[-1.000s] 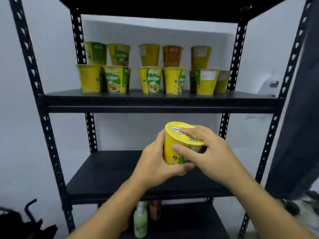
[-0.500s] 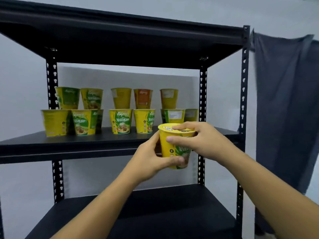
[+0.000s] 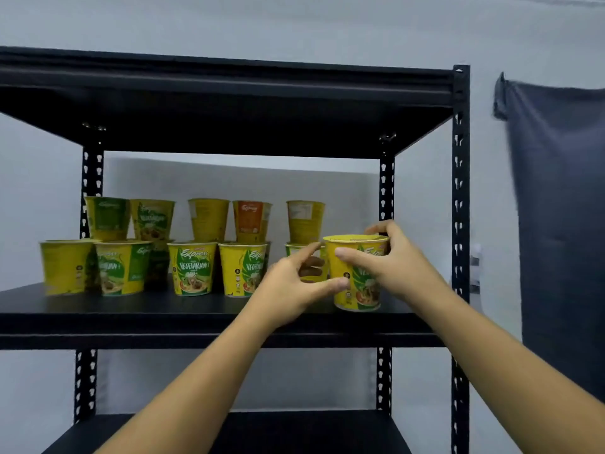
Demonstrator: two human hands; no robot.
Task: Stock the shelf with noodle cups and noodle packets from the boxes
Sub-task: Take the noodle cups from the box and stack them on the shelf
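Observation:
A yellow noodle cup [image 3: 355, 290] stands upright at the right front of the black shelf board [image 3: 163, 309]. My right hand [image 3: 393, 260] grips it round the rim and side. My left hand [image 3: 294, 285] touches its left side with the thumb, fingers loosely curved behind. Several more yellow and green noodle cups [image 3: 191, 268] stand on the same board to the left, stacked two high, some upside down on top. One cup in the upper row is orange [image 3: 250, 221].
The black metal rack has a top board [image 3: 229, 103] overhead and a lower board [image 3: 294, 434] below. Perforated uprights [image 3: 460, 224] frame the right side. A dark cloth [image 3: 563, 224] hangs on the wall at right.
Both hands have raised the cup from below the shelf board up onto its right front part. The view has tilted upward, showing the top board.

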